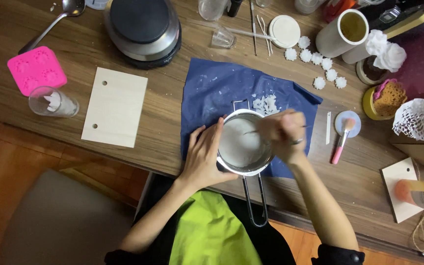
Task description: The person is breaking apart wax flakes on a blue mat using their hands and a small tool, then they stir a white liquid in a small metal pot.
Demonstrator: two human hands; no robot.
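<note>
Left hand (203, 156): fingers (218, 128) are curling round the rim of the small metal pot (244, 143), at its 9 o'clock side.
Right hand (283, 135): blurred, fingers are closing on a thin stirring tool (252, 131) that is dipping into the pot.
Pot: sitting on the blue cloth (212, 88), holding white stuff, wire handle pointing to 6 o'clock.
Cloth: lying on the wooden bench (163, 132), white flakes (265, 104) just past the pot at 12 o'clock.
Further off: a pale board (115, 107) at 9 o'clock, a pink brush (342, 140) at 3 o'clock, a round black-topped scale (142, 30) at 11 o'clock.
</note>
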